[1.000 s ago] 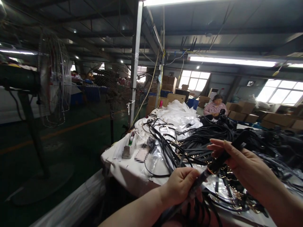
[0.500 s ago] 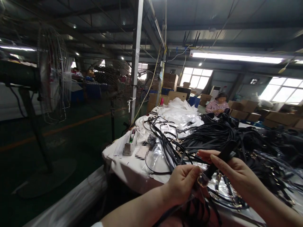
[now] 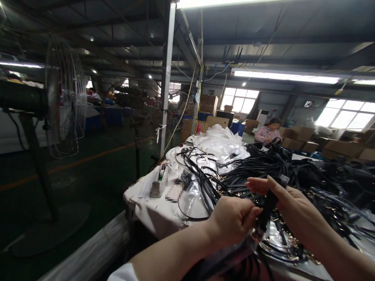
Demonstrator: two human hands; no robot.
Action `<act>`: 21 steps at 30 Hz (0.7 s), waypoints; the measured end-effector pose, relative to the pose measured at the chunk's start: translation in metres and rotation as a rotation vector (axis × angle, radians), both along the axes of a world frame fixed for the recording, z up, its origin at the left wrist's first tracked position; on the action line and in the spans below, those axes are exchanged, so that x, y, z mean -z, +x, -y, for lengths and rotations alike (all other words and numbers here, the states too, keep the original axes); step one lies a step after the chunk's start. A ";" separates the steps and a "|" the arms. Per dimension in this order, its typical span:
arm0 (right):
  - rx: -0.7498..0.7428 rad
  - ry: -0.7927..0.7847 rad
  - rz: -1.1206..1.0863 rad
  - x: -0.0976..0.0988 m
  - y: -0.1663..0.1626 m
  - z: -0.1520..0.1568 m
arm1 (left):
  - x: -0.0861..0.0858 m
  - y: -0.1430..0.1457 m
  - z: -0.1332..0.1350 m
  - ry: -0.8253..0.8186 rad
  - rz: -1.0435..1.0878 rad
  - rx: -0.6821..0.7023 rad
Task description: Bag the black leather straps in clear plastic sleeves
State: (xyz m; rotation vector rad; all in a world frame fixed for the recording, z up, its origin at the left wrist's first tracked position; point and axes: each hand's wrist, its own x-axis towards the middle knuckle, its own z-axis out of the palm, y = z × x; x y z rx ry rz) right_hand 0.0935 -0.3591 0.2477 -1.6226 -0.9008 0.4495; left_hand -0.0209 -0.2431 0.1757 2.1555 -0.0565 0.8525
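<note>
A folded black strap (image 3: 267, 210) is held between my two hands, with gold-coloured metal hardware (image 3: 258, 234) at its lower end. My left hand (image 3: 233, 217) is closed in a pinch at the strap's lower part, near the hardware. My right hand (image 3: 294, 207) grips the upper part, thumb lying along the strap. Clear plastic (image 3: 234, 249) hangs below my left hand; where it is attached I cannot make out. Behind and beneath the hands, a large heap of black straps (image 3: 258, 166) with gold-coloured clasps spreads over the table.
White cloth covers the table (image 3: 146, 222). A small metal box (image 3: 157, 187) stands at its left, and clear plastic bags (image 3: 225, 140) pile at the back. A person (image 3: 266, 134) sits beyond the straps. Left are a pole (image 3: 166, 86) and a caged fan (image 3: 66, 97).
The strap has turned more upright in my hands. My left hand has shifted slightly right along it, and my right thumb has moved up. The view has tilted and turned slightly.
</note>
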 end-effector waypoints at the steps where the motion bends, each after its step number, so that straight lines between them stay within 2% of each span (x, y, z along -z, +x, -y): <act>1: 0.017 -0.003 -0.004 -0.001 0.001 -0.001 | -0.001 0.000 0.001 0.018 0.012 -0.024; 4: 0.032 0.011 0.013 -0.006 0.003 -0.001 | -0.006 -0.004 0.004 0.066 0.119 -0.040; 7: 0.042 0.004 0.036 -0.013 0.002 0.000 | -0.012 -0.011 0.003 0.286 0.246 0.016; 9: 0.050 -0.006 0.039 -0.016 -0.001 0.001 | -0.016 -0.014 0.003 0.443 0.226 0.037; 12: 0.056 -0.015 0.044 -0.016 -0.002 0.001 | -0.018 -0.012 0.003 0.588 0.133 -0.048; 15: 0.058 -0.020 0.079 -0.010 0.001 0.002 | -0.016 -0.007 0.002 0.658 0.086 -0.116; 21: 0.046 -0.031 0.175 -0.006 0.011 0.005 | -0.010 -0.003 0.002 0.753 0.138 -0.139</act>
